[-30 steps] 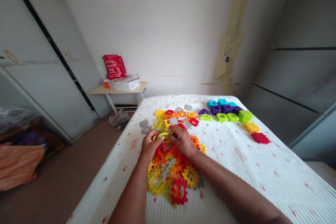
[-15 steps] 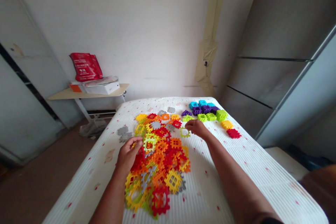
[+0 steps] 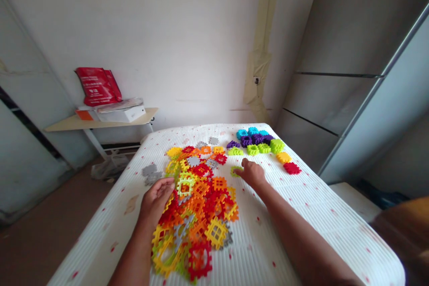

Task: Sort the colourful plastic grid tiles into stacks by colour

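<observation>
A pile of flat plastic waffle tiles (image 3: 197, 205) in red, orange, yellow, green and grey lies on a white mattress (image 3: 301, 214). My left hand (image 3: 156, 199) rests at the pile's left side, fingers curled around a light green tile (image 3: 185, 184). My right hand (image 3: 251, 173) reaches past the pile to the right, fingers closed on a green tile (image 3: 234, 170) that touches the mattress. Behind it stand sorted stacks: blue (image 3: 250, 133), purple (image 3: 251, 140), green (image 3: 264, 147), yellow (image 3: 283, 157) and red (image 3: 292, 168).
Two grey tiles (image 3: 149, 172) lie apart at the pile's left. A small side table (image 3: 100, 120) with a red bag (image 3: 97, 86) and a white box stands by the far wall. Cabinet doors flank both sides. Brown floor lies to the left of the mattress.
My hands separated from the middle of the pile. My right hand carried a green tile out to the right and lowered it to the mattress; my left stayed with a light green tile.
</observation>
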The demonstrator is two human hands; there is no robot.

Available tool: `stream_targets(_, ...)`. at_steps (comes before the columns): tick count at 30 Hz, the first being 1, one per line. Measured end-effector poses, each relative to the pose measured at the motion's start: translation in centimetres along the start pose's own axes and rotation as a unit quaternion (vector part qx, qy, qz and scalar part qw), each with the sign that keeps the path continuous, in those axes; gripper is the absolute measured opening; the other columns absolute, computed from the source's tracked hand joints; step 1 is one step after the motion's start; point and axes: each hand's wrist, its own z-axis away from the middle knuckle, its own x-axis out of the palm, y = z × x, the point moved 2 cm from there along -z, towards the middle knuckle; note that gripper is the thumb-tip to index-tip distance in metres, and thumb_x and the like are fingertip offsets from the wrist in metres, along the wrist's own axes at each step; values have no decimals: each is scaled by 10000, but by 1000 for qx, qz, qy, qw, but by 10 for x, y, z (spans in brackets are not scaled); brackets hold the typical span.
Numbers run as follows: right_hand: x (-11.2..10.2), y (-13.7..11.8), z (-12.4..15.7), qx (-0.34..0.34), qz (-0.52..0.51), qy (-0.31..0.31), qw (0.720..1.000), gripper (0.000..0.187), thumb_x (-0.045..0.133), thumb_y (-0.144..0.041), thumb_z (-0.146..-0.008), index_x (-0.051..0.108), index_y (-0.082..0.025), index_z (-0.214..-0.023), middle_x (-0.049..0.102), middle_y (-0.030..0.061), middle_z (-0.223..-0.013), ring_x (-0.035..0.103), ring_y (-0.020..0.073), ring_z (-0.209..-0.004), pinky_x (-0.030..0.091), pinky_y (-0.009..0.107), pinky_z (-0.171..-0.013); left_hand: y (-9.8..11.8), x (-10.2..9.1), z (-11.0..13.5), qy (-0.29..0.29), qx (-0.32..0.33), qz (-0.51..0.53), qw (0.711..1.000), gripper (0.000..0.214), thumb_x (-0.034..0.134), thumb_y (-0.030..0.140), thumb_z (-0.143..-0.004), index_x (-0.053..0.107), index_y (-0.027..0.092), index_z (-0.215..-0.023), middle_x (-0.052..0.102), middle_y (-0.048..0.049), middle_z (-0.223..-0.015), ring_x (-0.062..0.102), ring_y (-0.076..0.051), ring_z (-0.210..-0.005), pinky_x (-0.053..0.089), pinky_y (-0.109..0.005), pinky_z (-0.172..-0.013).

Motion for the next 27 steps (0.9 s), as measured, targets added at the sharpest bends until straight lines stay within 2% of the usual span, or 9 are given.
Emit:
stream_targets(2, 3, -11, 13, -4, 34, 15, 999, 463, 542, -557, -786, 539, -167, -1035, 659, 127, -900, 638, 241, -800, 429, 287, -633, -1, -1, -1, -2, 0, 0, 1000, 433, 714, 485, -586, 658, 186, -894, 693, -53, -916, 634, -216, -910, 485, -297, -817)
stream_targets(4, 4, -21, 21, -3, 41, 29, 999, 499, 544, -574, -778, 514, -158, -1052, 644, 139, -931, 634, 249, -832, 437, 293, -643, -2, -1, -1, -6, -1, 2, 1000, 436, 717, 484, -579, 657, 187, -893, 694, -53, -923, 635, -217, -916, 486, -298, -820)
stream_targets(10, 8, -29, 17, 11, 35, 23, 999, 402, 567, -451, -786, 502, -153, -1047, 614, 141, -980, 608, 261, -915, 448, 312, -676, 1, -2, 1, 2, -7, -12, 1000, 449, 704, 495, -579, 656, 183, -899, 694, -65, -929, 631, -235, -925, 477, -332, -852)
stream_targets(15, 5, -9, 13, 34, 16, 14, 999, 396, 610, -387, -754, 511, -143, -1049, 620, 122, -965, 620, 236, -861, 432, 291, -670, 6, -2, 3, 10, -18, -16, 1000, 449, 704, 486, -550, 654, 186, -881, 698, -57, -912, 633, -236, -927, 484, -320, -848)
stream_targets(17, 3, 1, 11, 36, -9, 29, 999, 381, 626, -363, -744, 521, -151, -1042, 622, 107, -975, 617, 216, -857, 425, 275, -676, 8, -2, 4, 12, -23, -17, 1000, 440, 696, 480, -550, 651, 190, -878, 699, -51, -905, 634, -233, -929, 493, -308, -831)
stream_targets(23, -6, 36, -14, 61, -51, 198, 977, 379, 591, -346, -781, 535, -150, -1100, 612, 98, -1035, 580, 203, -930, 413, 269, -733, 6, -3, 2, 16, -39, -28, 999, 423, 670, 472, -567, 642, 192, -883, 701, -34, -874, 640, -224, -923, 502, -295, -827)
stream_targets(27, -12, 52, -34, 92, -35, 226, 969, 410, 592, -368, -785, 553, -138, -1122, 610, 108, -1047, 579, 222, -935, 407, 285, -752, 2, -4, 1, 23, -38, -24, 999, 406, 673, 459, -573, 648, 199, -884, 704, -27, -889, 639, -217, -935, 502, -276, -829)
